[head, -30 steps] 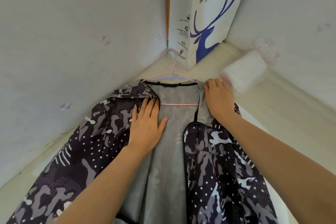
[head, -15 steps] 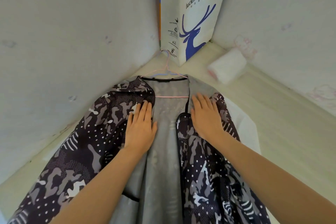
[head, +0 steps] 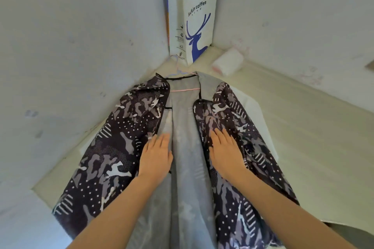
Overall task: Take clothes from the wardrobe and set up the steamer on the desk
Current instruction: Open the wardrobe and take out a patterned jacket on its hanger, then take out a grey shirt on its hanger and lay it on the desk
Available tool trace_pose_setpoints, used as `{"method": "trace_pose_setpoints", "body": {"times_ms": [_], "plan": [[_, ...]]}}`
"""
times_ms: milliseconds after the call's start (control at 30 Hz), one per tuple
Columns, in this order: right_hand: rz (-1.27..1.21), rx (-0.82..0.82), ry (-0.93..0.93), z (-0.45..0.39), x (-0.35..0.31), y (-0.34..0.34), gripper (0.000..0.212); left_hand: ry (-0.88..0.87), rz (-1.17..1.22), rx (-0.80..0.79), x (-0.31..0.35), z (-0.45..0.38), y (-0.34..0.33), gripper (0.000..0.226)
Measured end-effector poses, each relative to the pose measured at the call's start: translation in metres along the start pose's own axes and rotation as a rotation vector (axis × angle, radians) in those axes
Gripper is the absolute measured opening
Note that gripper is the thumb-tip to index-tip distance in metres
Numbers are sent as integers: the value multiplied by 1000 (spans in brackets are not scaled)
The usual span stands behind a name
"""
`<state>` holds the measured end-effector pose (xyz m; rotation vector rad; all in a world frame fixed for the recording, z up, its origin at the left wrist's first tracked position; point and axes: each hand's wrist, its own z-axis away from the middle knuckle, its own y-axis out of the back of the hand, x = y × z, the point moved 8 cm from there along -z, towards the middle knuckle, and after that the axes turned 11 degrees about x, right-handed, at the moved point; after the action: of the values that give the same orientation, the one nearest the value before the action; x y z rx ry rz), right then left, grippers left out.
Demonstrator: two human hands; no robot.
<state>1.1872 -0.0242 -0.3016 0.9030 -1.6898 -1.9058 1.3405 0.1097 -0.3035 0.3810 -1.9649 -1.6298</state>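
Observation:
A dark camouflage-print jacket [head: 113,159] with a grey lining lies spread open on the pale desk [head: 315,131], collar toward the corner. A pink hanger [head: 183,89] is still inside its shoulders. My left hand [head: 155,155] rests flat on the edge of the left front panel, fingers together. On the right front panel my right hand [head: 224,149] also lies flat, palm down. Neither hand grips the cloth. No steamer is in view.
A white paper coffee bag [head: 194,24] with a blue deer stands upright in the corner behind the collar. A white roll [head: 227,62] lies to its right against the wall. Walls close in on the left and the far right side.
Both hands have slid down from the collar area along the front panels toward me, and the right front panel now lies folded over the lining. The view has pulled back.

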Motion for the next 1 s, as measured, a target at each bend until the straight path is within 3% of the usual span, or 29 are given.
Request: {"method": "trace_pose_setpoints", "body": {"times_ms": [300,600,733,1000], "plan": [[-29,119,-146,140,-8,46,52,-162,147,-33,40,86,43,42],[-71,103,-399,276,16,76,56,-335,359,-53,140,169,84,26],[-96,175,-532,347,40,89,49,-506,377,-74,198,212,90,18],[-117,248,-810,517,80,104,52,-831,423,-129,312,336,86,27]]}}
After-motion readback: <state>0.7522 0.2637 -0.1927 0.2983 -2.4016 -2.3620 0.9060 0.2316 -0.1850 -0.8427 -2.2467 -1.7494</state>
